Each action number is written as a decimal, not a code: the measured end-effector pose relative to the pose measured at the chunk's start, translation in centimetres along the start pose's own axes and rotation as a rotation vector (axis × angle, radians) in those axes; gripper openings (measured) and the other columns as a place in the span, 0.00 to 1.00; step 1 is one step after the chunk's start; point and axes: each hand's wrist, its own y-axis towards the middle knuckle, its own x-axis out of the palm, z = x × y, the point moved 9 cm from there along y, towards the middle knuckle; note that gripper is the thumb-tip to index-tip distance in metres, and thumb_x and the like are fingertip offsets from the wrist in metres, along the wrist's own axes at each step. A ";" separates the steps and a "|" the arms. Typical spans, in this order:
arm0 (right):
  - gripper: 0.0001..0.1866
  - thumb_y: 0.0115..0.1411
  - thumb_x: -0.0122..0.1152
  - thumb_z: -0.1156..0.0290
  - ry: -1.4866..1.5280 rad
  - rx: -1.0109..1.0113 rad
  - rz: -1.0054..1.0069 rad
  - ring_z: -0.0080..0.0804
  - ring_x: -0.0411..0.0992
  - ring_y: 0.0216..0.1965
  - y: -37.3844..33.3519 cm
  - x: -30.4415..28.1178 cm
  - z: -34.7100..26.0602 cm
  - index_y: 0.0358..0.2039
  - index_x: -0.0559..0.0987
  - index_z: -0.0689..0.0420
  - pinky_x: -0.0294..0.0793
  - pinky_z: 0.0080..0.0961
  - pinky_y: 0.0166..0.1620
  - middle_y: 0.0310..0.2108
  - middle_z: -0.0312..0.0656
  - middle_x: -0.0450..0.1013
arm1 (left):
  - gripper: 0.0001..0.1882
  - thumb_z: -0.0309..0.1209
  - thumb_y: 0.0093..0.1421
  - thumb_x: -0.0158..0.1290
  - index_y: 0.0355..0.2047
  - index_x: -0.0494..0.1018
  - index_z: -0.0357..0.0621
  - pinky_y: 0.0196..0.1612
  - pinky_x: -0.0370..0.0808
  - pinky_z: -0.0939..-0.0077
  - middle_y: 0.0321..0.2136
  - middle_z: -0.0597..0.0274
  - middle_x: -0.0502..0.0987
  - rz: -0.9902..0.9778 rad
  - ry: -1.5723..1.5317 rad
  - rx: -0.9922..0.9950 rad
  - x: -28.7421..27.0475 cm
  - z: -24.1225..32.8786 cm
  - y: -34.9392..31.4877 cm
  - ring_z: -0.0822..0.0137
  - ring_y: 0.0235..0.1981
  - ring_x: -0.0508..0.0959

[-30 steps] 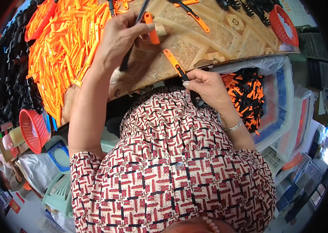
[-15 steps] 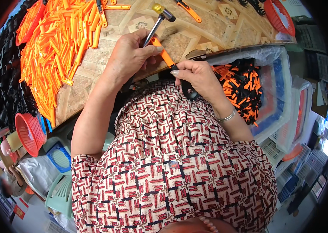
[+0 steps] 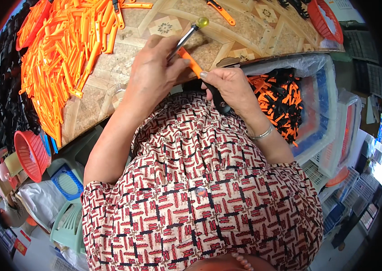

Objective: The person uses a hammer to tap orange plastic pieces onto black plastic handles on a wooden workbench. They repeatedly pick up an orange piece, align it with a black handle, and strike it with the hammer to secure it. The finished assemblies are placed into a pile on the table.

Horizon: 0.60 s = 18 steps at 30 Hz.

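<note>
My left hand (image 3: 151, 70) is closed round a small mallet (image 3: 186, 37) with a metal shaft and a yellow face on its head. The mallet points up and right over the table edge. Below the mallet, a strip-like handle piece (image 3: 192, 63), orange at one end and black at the other, spans the gap between my hands. Its orange end lies at the fingers of my left hand. My right hand (image 3: 232, 88) pinches it near the middle, thumb on top. The black end, with a round hole, hangs beneath the right hand and is partly hidden.
A heap of orange handles (image 3: 60, 58) covers the table's left side. At my right, a plastic-lined crate (image 3: 324, 95) holds orange-and-black pieces (image 3: 281, 99). Red baskets (image 3: 32, 156) stand at left and far right. Another orange-and-black piece (image 3: 221, 12) lies on the patterned table (image 3: 164, 27).
The mallet has turned in my left hand, so its head shows mostly the yellow face. My left hand has rolled over, back upward. The right hand keeps hold of the handle piece.
</note>
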 end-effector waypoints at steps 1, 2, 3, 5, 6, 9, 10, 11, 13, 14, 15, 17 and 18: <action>0.17 0.68 0.61 0.62 -0.007 0.002 0.005 0.17 0.71 0.17 0.1 -0.1 0.1 0.27 0.82 0.62 0.68 0.15 0.23 0.17 0.35 0.76 | 0.17 0.30 0.62 0.61 0.49 0.78 0.37 0.31 0.71 0.75 0.30 0.59 0.76 0.010 -0.087 -0.046 -0.6 -0.4 -0.2 0.70 0.28 0.74; 0.17 0.68 0.62 0.62 0.013 -0.002 0.006 0.18 0.71 0.17 0.0 -0.1 0.1 0.27 0.82 0.62 0.68 0.15 0.23 0.17 0.35 0.76 | 0.16 0.29 0.62 0.60 0.50 0.77 0.37 0.32 0.73 0.74 0.30 0.56 0.76 0.019 -0.174 -0.093 -1.5 -0.8 -0.6 0.67 0.28 0.76; 0.17 0.68 0.62 0.62 0.039 -0.005 0.008 0.18 0.71 0.17 -0.1 -0.2 0.0 0.27 0.82 0.62 0.68 0.15 0.23 0.17 0.35 0.76 | 0.16 0.28 0.63 0.58 0.51 0.77 0.38 0.33 0.74 0.72 0.29 0.53 0.77 0.022 -0.256 -0.139 -2.4 -0.7 -0.9 0.64 0.29 0.77; 0.16 0.68 0.62 0.63 0.068 -0.005 0.008 0.17 0.70 0.17 -0.2 0.0 -0.1 0.27 0.82 0.62 0.68 0.15 0.23 0.17 0.35 0.76 | 0.16 0.26 0.65 0.57 0.53 0.77 0.39 0.31 0.72 0.78 0.31 0.56 0.78 0.062 -0.387 -0.168 -3.7 0.0 -2.8 0.71 0.28 0.76; 0.16 0.68 0.62 0.63 0.078 0.003 0.006 0.17 0.70 0.17 -0.2 0.2 -0.3 0.27 0.82 0.62 0.68 0.15 0.23 0.17 0.35 0.76 | 0.16 0.25 0.65 0.57 0.53 0.77 0.40 0.31 0.72 0.78 0.31 0.57 0.78 0.073 -0.413 -0.151 -3.8 0.2 -3.8 0.71 0.27 0.76; 0.16 0.67 0.62 0.64 0.082 -0.023 -0.005 0.16 0.70 0.17 -0.1 0.3 -0.3 0.27 0.82 0.62 0.68 0.15 0.23 0.17 0.35 0.76 | 0.19 0.22 0.65 0.56 0.56 0.76 0.46 0.32 0.74 0.75 0.29 0.58 0.78 0.035 -0.015 -0.021 -4.2 0.6 -5.9 0.70 0.28 0.78; 0.15 0.67 0.62 0.64 0.078 -0.038 -0.009 0.16 0.70 0.17 -0.1 0.3 -0.4 0.27 0.82 0.62 0.68 0.15 0.23 0.17 0.35 0.76 | 0.20 0.21 0.65 0.55 0.57 0.76 0.47 0.31 0.74 0.74 0.29 0.57 0.78 0.010 0.081 -0.001 -4.1 0.2 -6.3 0.70 0.28 0.78; 0.15 0.67 0.62 0.64 0.067 -0.032 -0.007 0.16 0.70 0.17 -0.2 0.3 -0.6 0.27 0.82 0.62 0.68 0.15 0.23 0.17 0.35 0.76 | 0.21 0.20 0.65 0.55 0.58 0.75 0.48 0.31 0.74 0.74 0.29 0.57 0.78 -0.015 0.177 0.019 -3.8 0.0 -6.5 0.70 0.28 0.78; 0.15 0.67 0.62 0.65 0.044 -0.022 0.000 0.15 0.70 0.17 -0.2 0.2 -0.5 0.27 0.82 0.62 0.68 0.15 0.23 0.18 0.35 0.76 | 0.22 0.19 0.65 0.53 0.59 0.75 0.49 0.30 0.74 0.73 0.28 0.54 0.78 0.130 -0.132 -0.002 -5.0 0.3 -6.5 0.66 0.25 0.77; 0.15 0.67 0.62 0.65 0.049 -0.040 -0.002 0.16 0.70 0.17 -0.1 0.2 -0.6 0.28 0.82 0.62 0.68 0.15 0.23 0.18 0.35 0.76 | 0.22 0.19 0.65 0.53 0.59 0.75 0.50 0.30 0.73 0.72 0.28 0.53 0.77 0.175 -0.271 -0.069 -6.1 0.7 -6.8 0.65 0.23 0.77; 0.14 0.67 0.62 0.65 0.051 -0.059 -0.007 0.17 0.71 0.17 0.0 0.2 -0.7 0.28 0.82 0.62 0.69 0.15 0.23 0.18 0.35 0.76 | 0.22 0.19 0.65 0.52 0.59 0.75 0.50 0.29 0.73 0.71 0.28 0.52 0.77 0.221 -0.410 -0.137 -7.0 1.1 -7.2 0.63 0.22 0.76; 0.13 0.67 0.62 0.66 0.071 -0.059 -0.019 0.18 0.71 0.17 0.0 0.3 -0.5 0.28 0.81 0.62 0.69 0.16 0.22 0.19 0.35 0.76 | 0.24 0.17 0.63 0.52 0.59 0.75 0.49 0.30 0.74 0.69 0.28 0.50 0.78 0.128 -0.170 -0.056 -6.5 2.7 -7.2 0.58 0.20 0.75; 0.13 0.67 0.62 0.66 0.092 -0.045 -0.034 0.19 0.71 0.17 0.0 0.4 -0.4 0.29 0.81 0.62 0.70 0.16 0.22 0.19 0.35 0.76 | 0.25 0.16 0.63 0.52 0.59 0.75 0.49 0.31 0.74 0.68 0.29 0.50 0.78 -0.008 0.013 -0.014 -5.2 2.8 -6.8 0.58 0.21 0.75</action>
